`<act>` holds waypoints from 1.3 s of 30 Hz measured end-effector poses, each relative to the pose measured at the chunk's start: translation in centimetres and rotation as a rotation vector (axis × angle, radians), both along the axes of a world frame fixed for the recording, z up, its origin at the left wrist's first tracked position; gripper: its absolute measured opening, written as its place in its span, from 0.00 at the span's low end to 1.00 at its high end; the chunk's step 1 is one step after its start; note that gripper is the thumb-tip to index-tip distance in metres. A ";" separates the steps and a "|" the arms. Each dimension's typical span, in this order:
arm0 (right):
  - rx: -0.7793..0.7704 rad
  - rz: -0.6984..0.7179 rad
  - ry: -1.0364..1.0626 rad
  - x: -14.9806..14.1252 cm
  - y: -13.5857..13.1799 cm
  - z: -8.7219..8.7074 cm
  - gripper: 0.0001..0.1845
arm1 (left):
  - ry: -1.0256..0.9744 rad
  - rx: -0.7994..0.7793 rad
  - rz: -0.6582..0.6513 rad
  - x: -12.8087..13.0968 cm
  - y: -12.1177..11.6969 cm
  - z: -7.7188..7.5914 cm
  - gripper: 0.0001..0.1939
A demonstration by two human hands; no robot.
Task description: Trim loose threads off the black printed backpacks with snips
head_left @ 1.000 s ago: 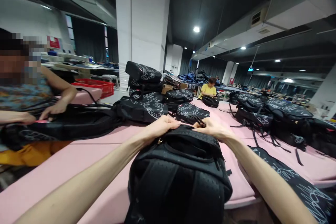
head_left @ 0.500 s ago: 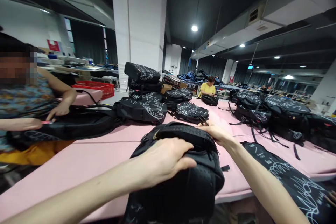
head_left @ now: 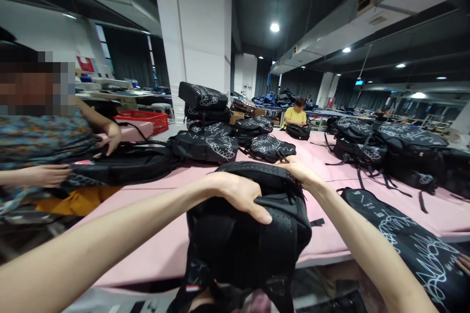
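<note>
In front of me a black backpack (head_left: 246, 244) stands at the table's near edge, its top partly open. My left hand (head_left: 242, 195) grips the rim of that opening, fingers reaching inside and thumb pressed on the outer fabric. At the far right side of the opening is my right hand (head_left: 296, 170), its fingers closed and partly hidden by the wrist. Small dark prongs, which look like thread snips (head_left: 282, 159), stick out from its fingers. The backpack's inside is mostly hidden by my left hand.
A pink-covered table (head_left: 150, 205) carries several black backpacks with white scribble prints. Stacked bags (head_left: 203, 100) stand by the pillar. One backpack (head_left: 400, 234) lies at right, a hand at its edge. At left a person handles another bag (head_left: 135, 166); a person in yellow (head_left: 295, 116) sits farther back.
My left hand has shifted up and its fingers have gone from lying over the opening to inside it. The backpack's front has tilted up. The left person's hands have moved along their bag.
</note>
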State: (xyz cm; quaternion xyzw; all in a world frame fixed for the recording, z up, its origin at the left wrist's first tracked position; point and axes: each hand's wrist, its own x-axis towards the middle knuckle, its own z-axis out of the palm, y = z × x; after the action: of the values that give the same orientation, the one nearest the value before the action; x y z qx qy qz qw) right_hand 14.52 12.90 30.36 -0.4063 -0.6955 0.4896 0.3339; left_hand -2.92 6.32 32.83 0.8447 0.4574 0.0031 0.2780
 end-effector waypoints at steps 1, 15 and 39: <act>0.005 0.009 0.007 -0.1 0.0 0.2 0.12 | 0.013 -0.002 -0.007 0.0 0.0 0.1 0.19; 0.283 -0.183 -0.162 2.9 -6.4 -5.4 0.17 | -0.728 0.730 0.435 -2.7 2.3 -2.8 0.22; 0.144 -0.280 0.401 4.0 -8.9 -2.2 0.20 | -1.383 -0.196 0.590 -2.3 -9.0 -1.1 0.24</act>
State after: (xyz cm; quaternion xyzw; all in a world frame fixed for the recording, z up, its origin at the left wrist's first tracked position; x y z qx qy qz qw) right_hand 18.51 4.05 28.14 -0.3687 -0.5853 0.4585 0.5579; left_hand -5.26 -2.64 31.75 0.4643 0.3840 0.5658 0.5628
